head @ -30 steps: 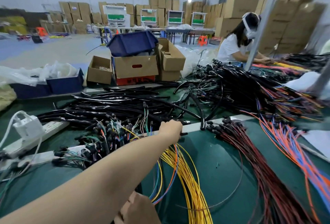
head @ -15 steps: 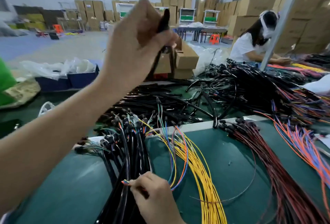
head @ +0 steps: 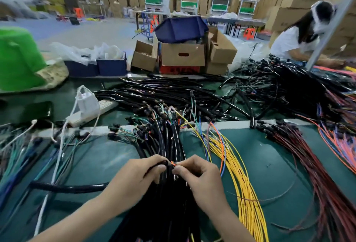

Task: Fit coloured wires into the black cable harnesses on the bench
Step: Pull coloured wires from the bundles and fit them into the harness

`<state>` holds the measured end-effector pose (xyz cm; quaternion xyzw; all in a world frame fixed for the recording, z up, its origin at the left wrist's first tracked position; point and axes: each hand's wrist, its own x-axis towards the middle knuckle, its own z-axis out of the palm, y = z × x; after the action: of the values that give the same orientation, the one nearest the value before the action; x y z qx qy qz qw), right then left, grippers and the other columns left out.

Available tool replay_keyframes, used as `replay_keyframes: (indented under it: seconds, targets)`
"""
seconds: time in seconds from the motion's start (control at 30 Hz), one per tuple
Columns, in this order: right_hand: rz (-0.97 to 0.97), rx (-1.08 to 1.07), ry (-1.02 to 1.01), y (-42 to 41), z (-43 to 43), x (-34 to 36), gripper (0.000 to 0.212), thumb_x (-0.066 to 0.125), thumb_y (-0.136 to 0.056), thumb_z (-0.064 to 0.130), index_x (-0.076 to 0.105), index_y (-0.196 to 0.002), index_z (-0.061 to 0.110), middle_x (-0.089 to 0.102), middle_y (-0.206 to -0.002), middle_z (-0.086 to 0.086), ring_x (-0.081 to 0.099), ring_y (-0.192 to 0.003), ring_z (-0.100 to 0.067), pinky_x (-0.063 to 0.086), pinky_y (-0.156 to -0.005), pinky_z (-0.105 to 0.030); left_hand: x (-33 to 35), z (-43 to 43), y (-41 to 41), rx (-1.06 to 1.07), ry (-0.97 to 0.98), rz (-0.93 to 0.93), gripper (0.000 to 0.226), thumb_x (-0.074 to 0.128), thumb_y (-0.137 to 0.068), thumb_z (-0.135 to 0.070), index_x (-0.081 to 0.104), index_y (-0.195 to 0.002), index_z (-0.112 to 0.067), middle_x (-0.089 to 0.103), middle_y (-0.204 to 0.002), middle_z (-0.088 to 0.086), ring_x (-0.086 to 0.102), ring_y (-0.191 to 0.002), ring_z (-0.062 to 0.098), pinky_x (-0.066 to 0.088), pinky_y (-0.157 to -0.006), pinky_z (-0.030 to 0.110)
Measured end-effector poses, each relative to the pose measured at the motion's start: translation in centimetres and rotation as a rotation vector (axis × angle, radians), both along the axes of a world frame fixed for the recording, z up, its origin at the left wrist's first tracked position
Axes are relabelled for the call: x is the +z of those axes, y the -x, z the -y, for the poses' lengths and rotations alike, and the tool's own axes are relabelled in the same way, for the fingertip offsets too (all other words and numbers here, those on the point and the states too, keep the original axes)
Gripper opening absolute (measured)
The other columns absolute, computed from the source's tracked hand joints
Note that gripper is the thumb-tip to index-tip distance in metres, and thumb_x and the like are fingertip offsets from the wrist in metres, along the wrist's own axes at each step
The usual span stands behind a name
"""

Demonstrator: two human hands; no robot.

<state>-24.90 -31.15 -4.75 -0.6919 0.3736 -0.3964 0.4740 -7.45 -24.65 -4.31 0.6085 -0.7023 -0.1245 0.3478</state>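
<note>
A thick bundle of black cable harnesses (head: 171,141) runs down the middle of the green bench (head: 269,164) towards me. My left hand (head: 138,176) grips the end of one black harness (head: 156,165) just above that bundle. Facing it, my right hand (head: 196,174) pinches the tip of an orange wire (head: 172,163) between thumb and forefinger. The wire tip sits right at the harness end, between both hands. Loose yellow wires (head: 240,180) lie in a sheaf just right of my right hand, with a few blue and orange ones among them.
Red-brown wires (head: 312,168) and orange-blue wires (head: 342,145) fan out at the right. More black harnesses (head: 173,95) are heaped behind. A white power strip with a charger (head: 86,106) lies left, cardboard boxes (head: 183,54) stand beyond, and another person (head: 294,39) works at the far right.
My left hand came down from face height with the black harness and now meets my right hand over the bundle. My right hand still pinches the orange wire.
</note>
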Motion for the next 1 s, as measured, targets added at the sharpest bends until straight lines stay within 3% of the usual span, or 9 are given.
replay_keyframes:
  seconds: [0.17, 0.3, 0.4, 0.73, 0.9, 1.0]
  targets:
    - [0.112, 0.062, -0.082, 0.2, -0.1, 0.7, 0.012, 0.073, -0.078, 0.004, 0.072, -0.078, 0.016, 0.073, -0.073, -0.005, 0.069, -0.076, -0.023, 0.055, -0.073, -0.027, -0.3, -0.3, 0.2, 0.007, -0.04, -0.01, 0.009, 0.044, -0.09, -0.042, 0.052, -0.091, -0.038, 0.064, -0.074, -0.022, 0.056, -0.062, -0.005, 0.045, -0.062, 0.02]
    - [0.169, 0.13, -0.126, 0.3, -0.2, 1.1, 0.015, 0.07, -0.08, -0.001, 0.073, -0.088, 0.011, 0.074, -0.077, -0.006, 0.071, -0.079, -0.018, 0.054, -0.075, -0.019, -0.6, -0.5, 0.5, -0.011, -0.102, -0.09, 0.008, 0.051, -0.094, -0.031, 0.058, -0.091, -0.034, 0.066, -0.076, -0.02, 0.055, -0.057, 0.0, 0.047, -0.061, 0.023]
    - [0.158, 0.14, -0.123, 0.2, -0.2, 1.1, 0.017, 0.07, -0.08, -0.001, 0.075, -0.085, 0.014, 0.074, -0.077, -0.006, 0.071, -0.078, -0.019, 0.055, -0.076, -0.023, -0.6, -0.4, 0.6, -0.023, -0.125, -0.148, 0.013, 0.055, -0.095, -0.023, 0.059, -0.092, -0.035, 0.067, -0.076, -0.018, 0.054, -0.056, 0.002, 0.045, -0.058, 0.018]
    - [-0.002, 0.19, -0.106, 0.7, 0.3, 1.2, 0.017, 0.069, -0.079, -0.001, 0.077, -0.078, 0.014, 0.072, -0.07, -0.006, 0.069, -0.07, -0.017, 0.054, -0.073, -0.029, 0.1, 0.0, 0.7, -0.053, -0.193, -0.179, 0.016, 0.059, -0.092, -0.018, 0.063, -0.087, -0.033, 0.066, -0.073, -0.015, 0.052, -0.053, 0.001, 0.042, -0.055, 0.013]
    - [-0.11, 0.207, -0.096, 1.0, 0.5, 1.3, 0.015, 0.069, -0.078, 0.002, 0.077, -0.076, 0.015, 0.072, -0.067, -0.004, 0.065, -0.063, -0.009, 0.051, -0.065, -0.021, 0.3, 0.1, 0.8, -0.079, -0.223, -0.08, 0.011, 0.062, -0.09, -0.019, 0.065, -0.088, -0.029, 0.062, -0.065, -0.02, 0.054, -0.057, -0.003, 0.038, -0.056, 0.009]
    - [-0.23, 0.186, 0.02, 1.3, 0.4, 1.2, 0.011, 0.071, -0.078, 0.012, 0.077, -0.077, 0.02, 0.071, -0.068, 0.002, 0.066, -0.064, -0.007, 0.054, -0.066, -0.027, 0.9, 0.7, 0.8, -0.143, -0.261, 0.033, 0.008, 0.061, -0.09, -0.023, 0.065, -0.086, -0.028, 0.059, -0.061, -0.02, 0.054, -0.059, -0.009, 0.035, -0.058, 0.005]
